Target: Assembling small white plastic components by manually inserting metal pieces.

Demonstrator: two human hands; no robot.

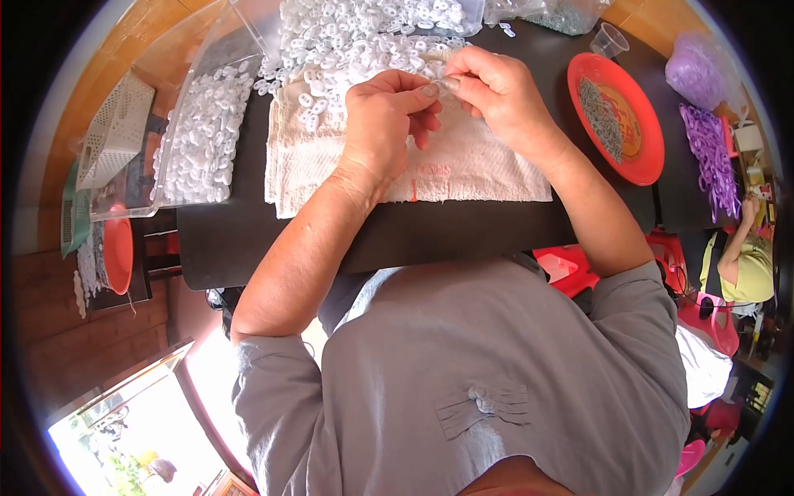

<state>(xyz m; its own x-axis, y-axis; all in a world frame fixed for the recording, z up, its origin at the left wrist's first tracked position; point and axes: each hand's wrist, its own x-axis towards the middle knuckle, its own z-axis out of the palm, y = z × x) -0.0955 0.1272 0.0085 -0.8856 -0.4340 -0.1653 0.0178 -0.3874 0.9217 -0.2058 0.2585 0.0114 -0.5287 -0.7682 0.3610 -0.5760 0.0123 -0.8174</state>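
Over a folded cream towel (488,169), my left hand (376,120) and my right hand (504,95) meet fingertip to fingertip. Both are closed in a pinch, thumb against forefinger. Whatever sits between the fingertips is tiny and mostly covered, so I cannot make out its kind. Just beyond my hands, a heap of small white oval plastic pieces (351,59) spreads over the towel's far part. On the right, a red oval plate (648,153) holds a pile of thin grey metal pieces (601,120).
A clear plastic bin (157,207) with more white pieces stands at the left. A clear cup (609,40), a purple bag (695,70) and purple straps (710,157) lie on the right. The dark table's (397,240) near edge is before me. Another person (748,269) sits far right.
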